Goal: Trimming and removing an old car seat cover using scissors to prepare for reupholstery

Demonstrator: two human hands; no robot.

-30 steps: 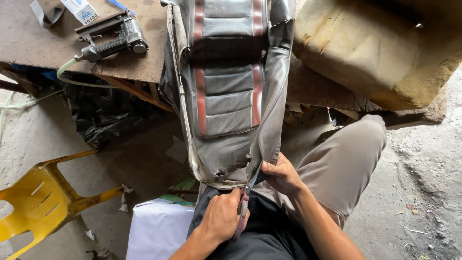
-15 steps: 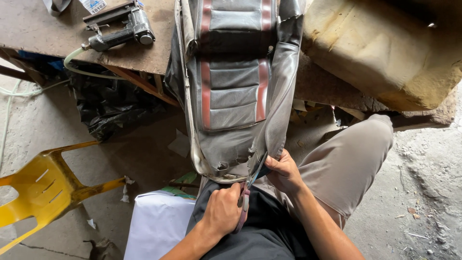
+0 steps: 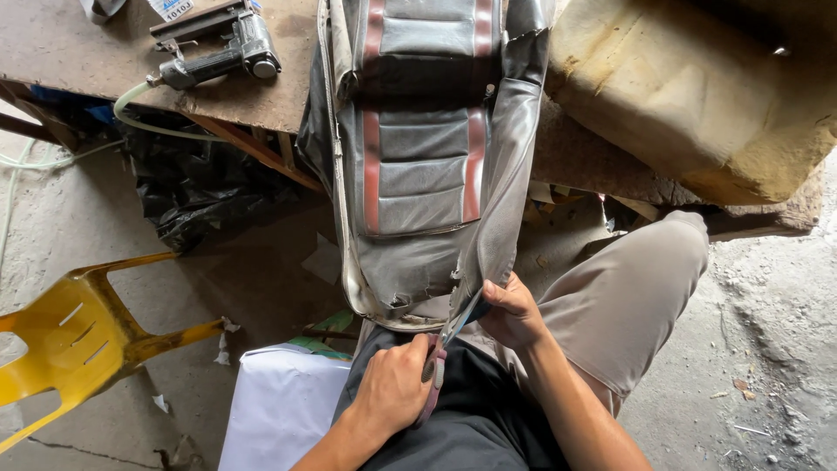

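Seat cover [image 3: 418, 157], grey with red stripes, hangs off the surface [image 3: 78, 61]; right hand [image 3: 514, 314] pinches its torn lower edge, left hand [image 3: 397, 388] grips scissors [image 3: 446, 344] there, the cut barely begun.

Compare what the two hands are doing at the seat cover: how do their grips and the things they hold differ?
The left hand is closed in a fist around the scissors; the right hand pinches the torn lower edge of the grey seat cover with thumb and fingers. The left hand sits lower, over the dark cloth on the lap; the right sits higher, against the cover. Both meet at the cover's lower right edge, where the scissor blades point.
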